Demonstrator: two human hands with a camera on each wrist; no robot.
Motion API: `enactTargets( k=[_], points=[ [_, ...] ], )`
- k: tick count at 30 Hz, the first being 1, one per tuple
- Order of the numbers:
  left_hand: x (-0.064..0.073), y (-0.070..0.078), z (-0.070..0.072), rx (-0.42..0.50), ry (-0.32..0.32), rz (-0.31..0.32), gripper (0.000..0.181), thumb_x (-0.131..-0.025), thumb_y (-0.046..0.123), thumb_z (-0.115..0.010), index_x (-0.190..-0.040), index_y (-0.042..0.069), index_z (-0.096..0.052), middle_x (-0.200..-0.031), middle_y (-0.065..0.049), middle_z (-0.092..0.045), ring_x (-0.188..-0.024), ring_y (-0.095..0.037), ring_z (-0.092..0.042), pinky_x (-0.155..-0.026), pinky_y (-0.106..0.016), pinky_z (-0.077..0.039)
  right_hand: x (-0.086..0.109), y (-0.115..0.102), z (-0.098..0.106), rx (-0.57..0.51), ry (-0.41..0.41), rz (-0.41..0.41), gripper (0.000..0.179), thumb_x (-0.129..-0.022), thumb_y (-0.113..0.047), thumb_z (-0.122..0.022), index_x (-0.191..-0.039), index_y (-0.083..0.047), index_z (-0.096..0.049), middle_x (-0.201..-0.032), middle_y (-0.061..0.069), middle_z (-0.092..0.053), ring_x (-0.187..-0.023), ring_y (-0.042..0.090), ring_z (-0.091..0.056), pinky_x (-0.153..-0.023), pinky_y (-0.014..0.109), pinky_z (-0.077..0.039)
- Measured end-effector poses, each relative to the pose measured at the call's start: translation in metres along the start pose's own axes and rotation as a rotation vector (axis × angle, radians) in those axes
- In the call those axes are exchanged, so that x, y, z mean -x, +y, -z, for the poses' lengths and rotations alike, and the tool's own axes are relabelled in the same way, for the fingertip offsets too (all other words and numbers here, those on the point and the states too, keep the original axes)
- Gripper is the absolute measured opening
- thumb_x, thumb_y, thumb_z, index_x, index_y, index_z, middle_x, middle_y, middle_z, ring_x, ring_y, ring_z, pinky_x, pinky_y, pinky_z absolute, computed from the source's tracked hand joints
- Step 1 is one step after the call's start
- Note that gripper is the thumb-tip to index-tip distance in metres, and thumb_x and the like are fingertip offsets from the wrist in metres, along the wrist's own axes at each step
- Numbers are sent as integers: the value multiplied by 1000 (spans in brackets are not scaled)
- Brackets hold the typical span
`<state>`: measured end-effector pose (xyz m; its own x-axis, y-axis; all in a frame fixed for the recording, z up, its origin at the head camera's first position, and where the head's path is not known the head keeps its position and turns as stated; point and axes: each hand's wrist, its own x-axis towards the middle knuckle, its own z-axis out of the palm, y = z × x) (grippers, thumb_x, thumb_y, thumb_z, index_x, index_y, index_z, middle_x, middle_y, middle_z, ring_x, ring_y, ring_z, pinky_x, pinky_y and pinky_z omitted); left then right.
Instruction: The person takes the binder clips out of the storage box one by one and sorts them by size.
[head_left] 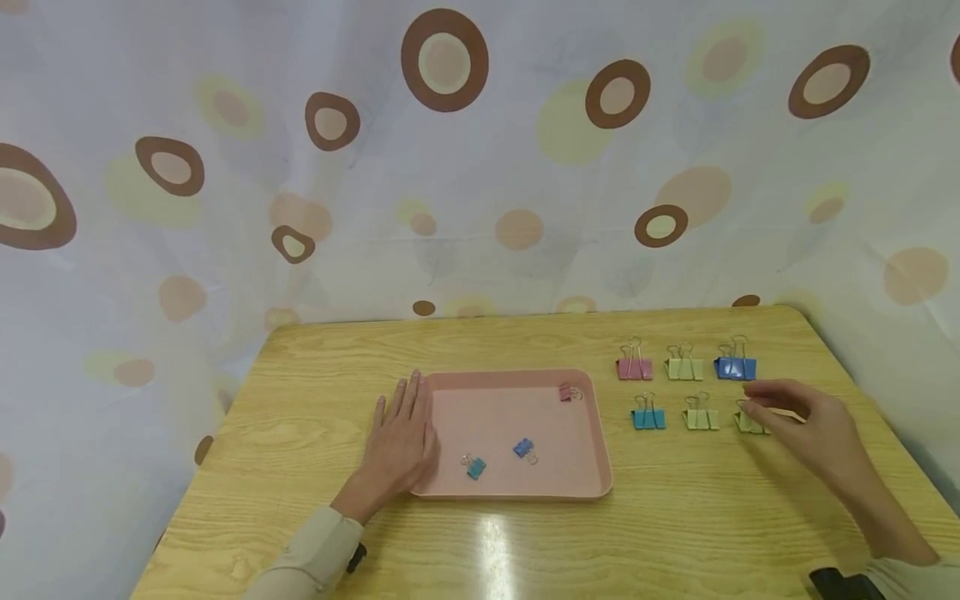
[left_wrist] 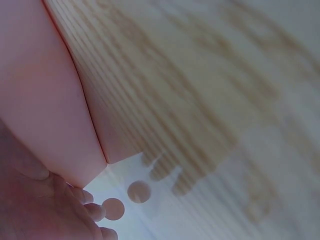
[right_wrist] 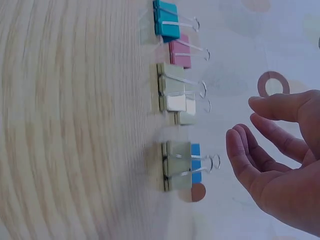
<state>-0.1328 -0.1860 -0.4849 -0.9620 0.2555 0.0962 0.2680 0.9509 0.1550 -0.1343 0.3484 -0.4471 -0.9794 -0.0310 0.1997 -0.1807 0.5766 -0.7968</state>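
Observation:
My left hand lies with straight fingers along the left rim of a pink tray. Inside the tray are three small binder clips: pink, teal and blue. On the right, my right hand hovers by a yellow-green binder clip, the rightmost of the front row. The right wrist view shows a gap between the loosely bent fingers and that clip, whose wire handles stand up. Nothing is between thumb and fingers.
Larger binder clips stand in two rows right of the tray: pink, pale green and blue behind; teal and yellow-green in front. A patterned cloth hangs behind the wooden table.

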Motion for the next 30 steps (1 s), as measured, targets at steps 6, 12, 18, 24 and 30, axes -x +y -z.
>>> enactTargets(
  k=[6,12,18,24,30],
  points=[
    [-2,1,-1,14,-9,-6,62,-108,23,-36,-161,-5,-21,-169,-21,-16,-154,-40,-18,-121,-62,-18,6,-14,-18,-62,-22,20,24,-97,-8,-71,-121,-4,-70,-103,-21,-70,-93,-9,-63,-78,6,-49],
    [-3,1,0,11,-8,-9,62,-108,23,-38,-160,-6,-21,-168,-21,-17,-154,-40,-18,-121,-61,-18,10,-36,-38,-65,-38,60,28,-98,-11,-71,-121,3,-68,-108,-19,-69,-95,-8,-64,-78,9,-52],
    [-3,0,-1,7,-5,-12,62,-108,22,-39,-160,-7,-22,-168,-22,-18,-154,-40,-19,-121,-62,-19,12,-51,-63,-95,-59,97,26,-97,-8,-71,-122,1,-69,-109,-13,-71,-98,-3,-66,-78,12,-54],
    [-2,1,-1,2,2,-13,61,-108,22,-40,-160,-7,-23,-168,-22,-19,-153,-41,-21,-120,-62,-21,16,-59,-91,-166,-95,133,25,-97,-5,-70,-121,2,-68,-112,11,-71,-99,7,-68,-80,18,-57],
    [-1,0,1,-3,-1,-7,62,-108,22,-40,-160,-6,-22,-168,-22,-18,-154,-41,-21,-120,-62,-20,18,-76,-115,-265,-129,119,28,-96,-3,-71,-121,6,-66,-115,23,-67,-100,16,-70,-82,22,-58]
  ],
)
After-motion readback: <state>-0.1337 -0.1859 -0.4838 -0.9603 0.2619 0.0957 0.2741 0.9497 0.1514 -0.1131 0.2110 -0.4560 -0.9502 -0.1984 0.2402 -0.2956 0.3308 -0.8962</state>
